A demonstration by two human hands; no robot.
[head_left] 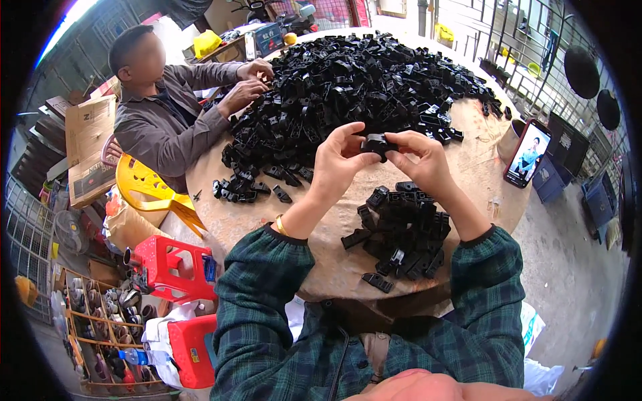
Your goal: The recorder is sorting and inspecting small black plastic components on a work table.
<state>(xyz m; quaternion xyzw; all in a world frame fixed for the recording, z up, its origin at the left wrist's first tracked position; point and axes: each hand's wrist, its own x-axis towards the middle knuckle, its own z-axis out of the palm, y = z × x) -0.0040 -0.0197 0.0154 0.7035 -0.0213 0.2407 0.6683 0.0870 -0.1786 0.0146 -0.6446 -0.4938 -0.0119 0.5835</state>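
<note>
Daylight is coming in through the barred opening (pixel 518 50) at upper right, and a white strip (pixel 67 28) at upper left is glaring, nearly burnt out. The counter (pixel 491 150) is catching broad, even light; small glints are flecking the black parts (pixel 361 87), whose deepest gaps are losing detail. The fingers (pixel 404 138) are looking fairly sharp. Fisheye distortion is bending the surroundings toward a black rim.

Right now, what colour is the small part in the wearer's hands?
The small part is black, seen best in the head view.
</note>
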